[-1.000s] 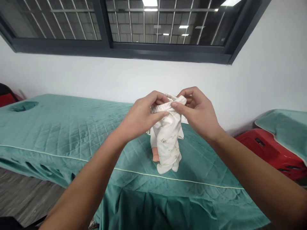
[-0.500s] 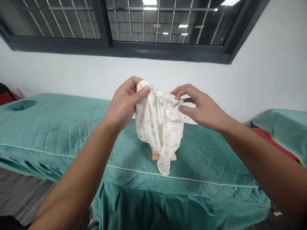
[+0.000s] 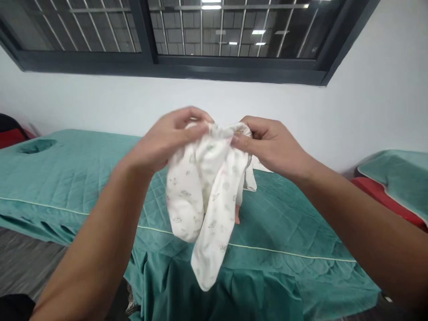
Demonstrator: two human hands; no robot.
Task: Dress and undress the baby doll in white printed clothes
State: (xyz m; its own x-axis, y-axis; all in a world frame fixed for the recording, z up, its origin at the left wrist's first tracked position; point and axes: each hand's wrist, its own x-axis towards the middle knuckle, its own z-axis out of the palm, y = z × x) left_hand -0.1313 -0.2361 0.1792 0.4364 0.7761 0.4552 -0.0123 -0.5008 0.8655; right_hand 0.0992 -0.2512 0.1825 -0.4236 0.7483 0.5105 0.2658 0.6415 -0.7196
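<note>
A: Where is the small white garment (image 3: 203, 196)?

B: In the air, in front of the green bed (image 3: 83, 178), touching nothing below. The left hand (image 3: 163, 142) and the right hand (image 3: 270, 147) pinch its gathered top edge. The fingers (image 3: 192, 131) of both hands are narrow and closed on the cloth.

A: How far is the work, in your judgement?

B: The garment is lifted and its opening is bunched between the hands. It is not folded, not laid flat, and not on anything. It hangs loose.

A: Please count.

B: 1 garment in the 2 hands, with 2 hanging parts that look like legs. Behind it on the bed I see 1 other white cloth (image 3: 250, 176) and 1 pinkish limb (image 3: 236, 214), perhaps of a doll; the rest is hidden. There are 2 green beds; the second bed (image 3: 397, 178) is at the right.
</note>
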